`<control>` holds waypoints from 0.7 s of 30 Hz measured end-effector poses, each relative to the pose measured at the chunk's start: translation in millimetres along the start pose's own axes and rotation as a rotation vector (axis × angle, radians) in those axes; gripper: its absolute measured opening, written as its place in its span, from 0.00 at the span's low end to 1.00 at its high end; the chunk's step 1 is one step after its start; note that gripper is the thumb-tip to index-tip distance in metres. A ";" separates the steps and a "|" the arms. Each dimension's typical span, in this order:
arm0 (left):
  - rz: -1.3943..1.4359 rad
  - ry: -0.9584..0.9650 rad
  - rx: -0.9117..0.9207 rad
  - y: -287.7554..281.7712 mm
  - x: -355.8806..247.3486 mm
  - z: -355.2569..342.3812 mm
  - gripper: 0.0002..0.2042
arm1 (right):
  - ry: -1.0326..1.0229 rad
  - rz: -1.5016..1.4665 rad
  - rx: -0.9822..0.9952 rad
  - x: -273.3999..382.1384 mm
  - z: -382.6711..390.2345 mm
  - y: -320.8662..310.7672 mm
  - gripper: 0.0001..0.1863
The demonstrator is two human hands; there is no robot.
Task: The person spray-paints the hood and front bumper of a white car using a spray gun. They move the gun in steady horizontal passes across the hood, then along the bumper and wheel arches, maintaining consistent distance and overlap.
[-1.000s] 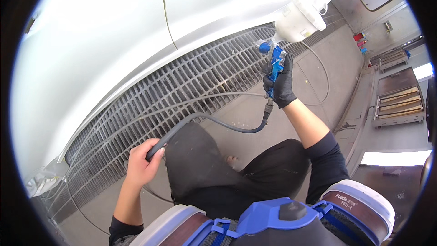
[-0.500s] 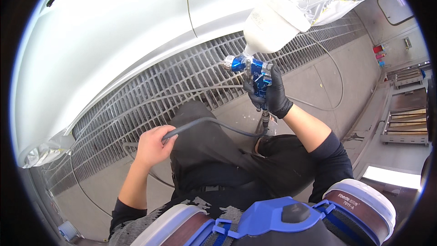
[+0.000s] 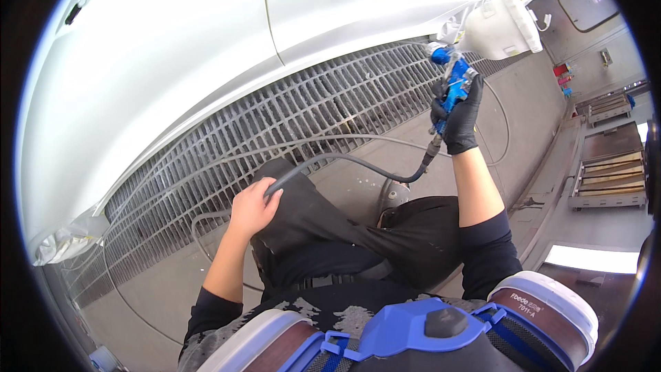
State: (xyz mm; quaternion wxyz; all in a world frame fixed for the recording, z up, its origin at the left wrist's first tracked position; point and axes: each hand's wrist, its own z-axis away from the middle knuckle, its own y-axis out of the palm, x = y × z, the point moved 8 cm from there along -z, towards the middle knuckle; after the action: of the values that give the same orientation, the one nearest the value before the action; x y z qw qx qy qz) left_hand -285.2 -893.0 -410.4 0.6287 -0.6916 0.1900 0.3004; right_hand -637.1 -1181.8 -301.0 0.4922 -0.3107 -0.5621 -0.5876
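The blue spray gun (image 3: 457, 88) is in the upper right of the frame, and the big white cup (image 3: 499, 27) joined to it leans to the right. The right hand (image 3: 463, 118) wears a black glove, and its fingers are wrapped around the gun's handle; I cannot tell if the trigger is pulled. A dark hose (image 3: 330, 156) runs from the handle's bottom to the left hand (image 3: 253, 208), left of the middle. That hand is bare, with its fingers closed around the hose, close to the black pants (image 3: 303, 213). Farther up is a floor grate (image 3: 296, 100), and a big white panel (image 3: 165, 41) fills the upper left. If the cup tips too far, anything inside could leak. If the left fingers let go, the dark hose could swing and rub the panel. A thin gray hose (image 3: 344, 136) crosses near the leg, so a foot could catch on it.
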 end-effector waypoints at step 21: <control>-0.682 0.108 0.806 227.5 53.0 -84.8 0.22 | 0.069 -0.020 0.180 -40.8 59.9 101.4 0.42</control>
State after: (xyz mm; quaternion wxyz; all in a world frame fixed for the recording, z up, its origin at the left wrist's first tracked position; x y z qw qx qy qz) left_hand -376.3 -1001.6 -614.5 0.8959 -0.4323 0.0866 -0.0539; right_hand -541.2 -1102.8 -292.0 0.5312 -0.2391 -0.5984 -0.5500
